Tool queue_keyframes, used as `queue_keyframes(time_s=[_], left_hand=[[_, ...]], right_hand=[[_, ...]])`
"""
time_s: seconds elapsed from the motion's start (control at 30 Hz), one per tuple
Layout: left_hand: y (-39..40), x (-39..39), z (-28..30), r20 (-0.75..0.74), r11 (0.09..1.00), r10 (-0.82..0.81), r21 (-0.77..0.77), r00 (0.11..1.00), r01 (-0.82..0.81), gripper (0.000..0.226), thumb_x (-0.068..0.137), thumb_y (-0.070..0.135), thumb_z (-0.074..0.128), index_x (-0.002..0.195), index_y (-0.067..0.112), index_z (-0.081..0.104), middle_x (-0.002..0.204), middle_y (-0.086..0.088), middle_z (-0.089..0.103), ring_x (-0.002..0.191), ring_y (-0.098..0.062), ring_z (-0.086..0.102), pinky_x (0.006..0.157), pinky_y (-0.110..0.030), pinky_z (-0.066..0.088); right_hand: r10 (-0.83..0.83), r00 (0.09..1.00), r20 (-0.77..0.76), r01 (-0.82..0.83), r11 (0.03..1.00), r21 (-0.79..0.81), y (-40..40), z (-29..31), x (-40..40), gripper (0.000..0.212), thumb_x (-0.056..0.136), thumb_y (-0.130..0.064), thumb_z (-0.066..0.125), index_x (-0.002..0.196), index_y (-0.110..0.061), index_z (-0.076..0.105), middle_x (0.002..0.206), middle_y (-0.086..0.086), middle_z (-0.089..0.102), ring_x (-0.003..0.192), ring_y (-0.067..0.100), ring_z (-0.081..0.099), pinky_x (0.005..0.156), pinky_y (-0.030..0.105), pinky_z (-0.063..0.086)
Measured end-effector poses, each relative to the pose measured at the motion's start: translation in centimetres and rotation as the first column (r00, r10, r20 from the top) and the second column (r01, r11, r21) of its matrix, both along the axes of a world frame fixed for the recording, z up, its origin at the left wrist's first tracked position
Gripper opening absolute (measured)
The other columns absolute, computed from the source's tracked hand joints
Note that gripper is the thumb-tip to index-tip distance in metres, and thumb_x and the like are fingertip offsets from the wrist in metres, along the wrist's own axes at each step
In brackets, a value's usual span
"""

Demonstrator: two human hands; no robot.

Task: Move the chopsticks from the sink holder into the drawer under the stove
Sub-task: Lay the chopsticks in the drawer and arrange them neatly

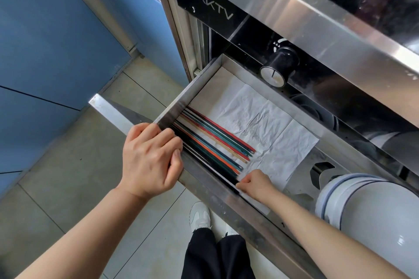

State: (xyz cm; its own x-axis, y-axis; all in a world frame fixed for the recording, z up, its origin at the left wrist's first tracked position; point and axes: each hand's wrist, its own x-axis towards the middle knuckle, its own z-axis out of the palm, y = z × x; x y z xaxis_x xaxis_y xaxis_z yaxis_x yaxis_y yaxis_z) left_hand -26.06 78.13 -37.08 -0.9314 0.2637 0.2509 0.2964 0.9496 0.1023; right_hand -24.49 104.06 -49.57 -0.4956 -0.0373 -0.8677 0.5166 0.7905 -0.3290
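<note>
A steel drawer (195, 85) stands pulled out under the stove, lined with white paper (267, 124). Several coloured chopsticks (215, 142) in red, green, orange, tan and black lie side by side along its front-left part. My left hand (150, 158) curls over the drawer's front edge and grips it. My right hand (256, 183) is inside the drawer at the near ends of the chopsticks, fingers pinched together on the dark ones by the front wall.
A black stove knob (280, 67) sticks out just above the drawer. A stack of white bowls (353, 201) sits lower right, close to my right forearm. Blue cabinet doors (56, 41) stand to the left. My shoe (199, 215) is on the tiled floor.
</note>
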Motion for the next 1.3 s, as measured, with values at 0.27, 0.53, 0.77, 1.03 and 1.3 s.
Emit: queue_keyframes(time_s=[0.27,0.53,0.77,1.03,1.3], left_hand=[[0.0,0.1,-0.1,0.002,1.000,0.002,0.001,1.000,-0.002,0.041,0.093,0.028,0.026,0.066,0.016,0.054,0.067,-0.002,0.056,0.065,-0.026,0.048,0.078,-0.038,0.039],[0.0,0.0,-0.1,0.005,1.000,0.001,0.009,1.000,-0.001,0.036,0.090,0.026,0.031,0.066,0.015,0.055,0.067,-0.003,0.056,0.064,-0.026,0.048,0.077,-0.039,0.040],[0.1,0.0,0.0,0.003,1.000,0.000,0.014,1.000,0.000,0.036,0.090,0.025,0.031,0.066,0.015,0.055,0.067,-0.003,0.056,0.064,-0.027,0.049,0.077,-0.039,0.040],[0.0,0.0,-0.1,0.002,1.000,-0.001,0.021,1.000,0.001,0.037,0.091,0.026,0.030,0.066,0.015,0.055,0.067,-0.003,0.055,0.064,-0.026,0.048,0.077,-0.039,0.040],[0.0,0.0,-0.2,-0.005,1.000,-0.002,0.026,1.000,0.002,0.037,0.091,0.026,0.030,0.067,0.016,0.056,0.067,-0.003,0.056,0.064,-0.026,0.048,0.076,-0.039,0.040]], right_hand=[[0.129,0.992,-0.013,-0.127,0.984,0.124,-1.1,0.6,-1.3,0.026,0.080,-0.024,0.072,0.069,-0.009,0.054,0.073,0.010,0.060,0.069,0.019,0.059,0.072,0.027,0.053],[0.366,0.910,-0.194,-0.317,0.917,0.242,-1.4,1.0,-0.7,0.017,0.084,-0.028,0.069,0.086,-0.014,0.059,0.097,0.008,0.068,0.088,0.023,0.065,0.066,0.026,0.046],[0.446,0.815,-0.369,-0.391,0.895,0.217,-1.2,1.0,0.1,0.018,0.092,-0.031,0.057,0.095,-0.013,0.057,0.099,0.004,0.060,0.076,0.018,0.054,0.061,0.024,0.037],[0.356,0.878,-0.321,-0.315,0.933,0.173,-1.5,0.7,-0.3,0.021,0.092,-0.029,0.058,0.076,-0.017,0.051,0.080,0.000,0.059,0.069,0.015,0.054,0.053,0.019,0.034],[0.379,0.708,-0.596,-0.349,0.921,0.172,-1.9,0.9,-3.4,0.019,0.094,-0.017,0.048,0.111,-0.011,0.055,0.113,0.005,0.052,0.096,0.019,0.054,0.078,0.029,0.050]])
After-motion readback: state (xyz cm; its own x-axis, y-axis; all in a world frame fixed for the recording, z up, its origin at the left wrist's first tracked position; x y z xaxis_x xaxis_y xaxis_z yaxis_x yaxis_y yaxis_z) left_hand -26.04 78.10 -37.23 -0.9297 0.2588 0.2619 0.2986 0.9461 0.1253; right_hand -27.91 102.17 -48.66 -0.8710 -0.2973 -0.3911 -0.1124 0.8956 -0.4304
